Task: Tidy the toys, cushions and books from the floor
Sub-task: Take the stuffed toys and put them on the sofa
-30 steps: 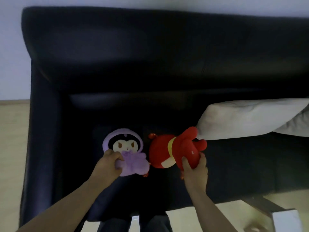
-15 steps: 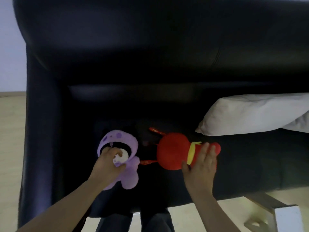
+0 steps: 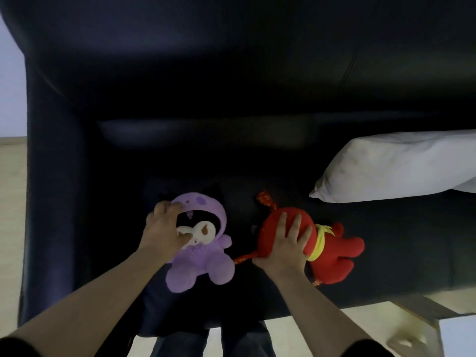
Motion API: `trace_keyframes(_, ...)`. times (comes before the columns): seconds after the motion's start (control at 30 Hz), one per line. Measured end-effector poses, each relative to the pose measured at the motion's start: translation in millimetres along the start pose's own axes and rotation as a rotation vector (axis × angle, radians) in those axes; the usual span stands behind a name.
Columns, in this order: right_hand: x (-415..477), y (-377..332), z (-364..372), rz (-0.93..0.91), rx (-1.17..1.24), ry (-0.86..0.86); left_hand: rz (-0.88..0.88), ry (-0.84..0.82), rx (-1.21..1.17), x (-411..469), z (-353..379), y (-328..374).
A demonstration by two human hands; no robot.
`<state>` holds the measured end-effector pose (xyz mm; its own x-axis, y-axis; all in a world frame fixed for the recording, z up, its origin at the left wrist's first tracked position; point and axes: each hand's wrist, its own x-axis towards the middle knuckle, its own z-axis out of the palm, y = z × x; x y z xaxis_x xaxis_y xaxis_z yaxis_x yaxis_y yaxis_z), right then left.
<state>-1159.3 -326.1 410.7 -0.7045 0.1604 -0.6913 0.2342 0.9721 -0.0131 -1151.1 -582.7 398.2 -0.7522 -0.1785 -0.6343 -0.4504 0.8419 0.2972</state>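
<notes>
A purple plush toy (image 3: 203, 256) with a white face lies on the seat of the dark sofa (image 3: 180, 86). My left hand (image 3: 164, 228) grips its hooded head, fingers curled over the hood and thumb on the face. Beside it to the right lies a red plush toy (image 3: 332, 256) with a yellow band round its neck. My right hand (image 3: 286, 246) grips its round head from above, fingers spread and curved over it. Both toys rest on the seat cushion, a small gap between them.
A white cushion (image 3: 401, 166) lies on the sofa seat at the right. The sofa's left armrest (image 3: 51, 189) stands beside pale floor (image 3: 11, 202). A light table corner (image 3: 425, 328) is at the lower right. My dark trousers (image 3: 211, 341) show below.
Both toys have been turned and set down on the seat. The purple toy now lies face up with its legs toward me; my right hand has moved from the red toy's body onto its head.
</notes>
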Motion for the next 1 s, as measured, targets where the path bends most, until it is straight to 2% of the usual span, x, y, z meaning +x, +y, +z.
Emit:
trace_keyframes(0.13,18.8,6.5,8.0,-0.014,-0.02,0.074,-0.005,-0.12,0.061,19.6,-4.1,0.7)
trace_keyframes(0.33,45.2,-6.7,7.9,0.071,0.063,0.165,-0.126,-0.155,0.107,41.5,-1.2,1.4)
trace_keyframes(0.47,52.6,-3.9,7.6,0.063,-0.045,0.144,-0.151,-0.197,0.074,47.3,5.0,9.4)
trace_keyframes(0.57,54.0,-2.1,2.2,0.05,-0.039,0.146,-0.153,-0.234,-0.017,53.2,3.5,7.7)
trace_keyframes(0.73,30.4,15.9,-12.3,0.043,0.099,0.175,-0.074,-0.13,0.05,35.5,-1.5,7.6)
trace_keyframes(1.0,-25.2,37.0,-56.8,-0.207,0.278,0.12,0.086,0.028,0.096,-9.0,-13.8,17.4)
